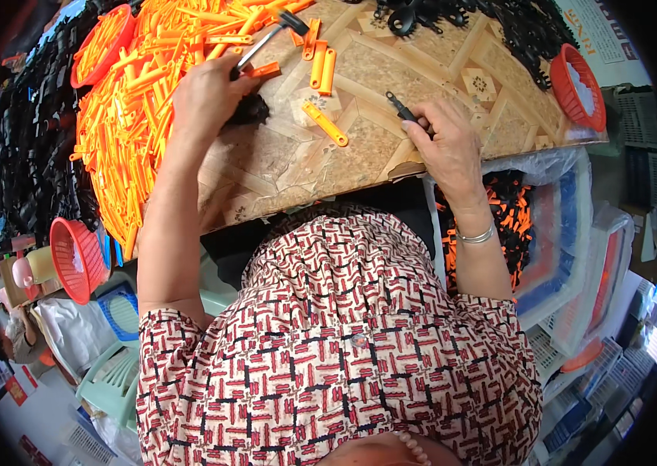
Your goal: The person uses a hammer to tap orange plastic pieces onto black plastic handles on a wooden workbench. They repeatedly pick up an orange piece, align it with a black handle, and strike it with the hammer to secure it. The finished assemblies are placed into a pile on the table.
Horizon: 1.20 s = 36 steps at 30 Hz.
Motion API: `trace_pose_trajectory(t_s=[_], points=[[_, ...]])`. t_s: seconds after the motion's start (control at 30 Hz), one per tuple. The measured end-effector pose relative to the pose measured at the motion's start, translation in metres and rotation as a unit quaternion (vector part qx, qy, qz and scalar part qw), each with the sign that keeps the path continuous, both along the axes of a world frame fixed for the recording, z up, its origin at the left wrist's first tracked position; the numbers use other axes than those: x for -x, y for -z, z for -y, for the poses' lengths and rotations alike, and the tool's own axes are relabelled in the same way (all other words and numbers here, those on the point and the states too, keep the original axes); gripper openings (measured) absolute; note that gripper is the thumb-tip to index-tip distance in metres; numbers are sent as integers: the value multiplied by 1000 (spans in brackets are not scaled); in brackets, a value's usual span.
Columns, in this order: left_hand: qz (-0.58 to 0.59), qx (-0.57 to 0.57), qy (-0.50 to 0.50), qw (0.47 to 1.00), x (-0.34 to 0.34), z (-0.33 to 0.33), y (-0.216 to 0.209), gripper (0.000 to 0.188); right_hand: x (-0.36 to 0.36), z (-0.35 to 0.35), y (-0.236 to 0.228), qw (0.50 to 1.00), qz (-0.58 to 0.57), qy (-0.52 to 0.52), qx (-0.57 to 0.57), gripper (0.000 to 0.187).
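Slim black plastic strip (400, 106) over tan patterned bench (379, 74); right hand (449, 140) pinches one end between its fingers, presumably leaving the tip free. Left hand (205, 97): fingers wrapped around black-headed, metal-shafted hammer (264, 44). Single orange plastic strip (324, 123) lies between, likely for easy reach.

On the left of the worktop (390, 70) lies a heap of strips (130, 132); loose strips (324, 123) lie mid-worktop, a basket (577, 89) at the right edge
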<state>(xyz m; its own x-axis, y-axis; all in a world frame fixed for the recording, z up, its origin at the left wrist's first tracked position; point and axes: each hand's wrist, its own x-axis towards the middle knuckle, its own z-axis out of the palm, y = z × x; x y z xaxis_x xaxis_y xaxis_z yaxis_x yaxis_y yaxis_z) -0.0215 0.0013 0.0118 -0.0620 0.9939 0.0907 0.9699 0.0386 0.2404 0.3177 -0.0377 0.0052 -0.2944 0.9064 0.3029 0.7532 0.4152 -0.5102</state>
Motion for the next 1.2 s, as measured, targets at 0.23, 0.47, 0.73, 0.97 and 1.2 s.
trace_pose_trajectory(t_s=[0.23, 0.47, 0.73, 0.97, 1.2], points=[[232, -28, 21, 972, -45, -6, -28, 30, 10, -5, -3, 989, -91, 21, 113, 20], [39, -48, 40, 997, -72, -47, -4, 37, 3, 8, -2, 973, -161, 49, 159, 21], [73, 5, 55, 996, -52, -60, 12, 39, 0, 7, 7, 954, -234, 45, 182, 23], [196, 23, 40, 980, -33, -5, -20, 32, -1, 16, 4, 947, -241, 31, 210, 21], [267, -4, 76, 961, -58, 53, -12, 21, 8, 15, 7, 920, -326, -6, 217, 24]])
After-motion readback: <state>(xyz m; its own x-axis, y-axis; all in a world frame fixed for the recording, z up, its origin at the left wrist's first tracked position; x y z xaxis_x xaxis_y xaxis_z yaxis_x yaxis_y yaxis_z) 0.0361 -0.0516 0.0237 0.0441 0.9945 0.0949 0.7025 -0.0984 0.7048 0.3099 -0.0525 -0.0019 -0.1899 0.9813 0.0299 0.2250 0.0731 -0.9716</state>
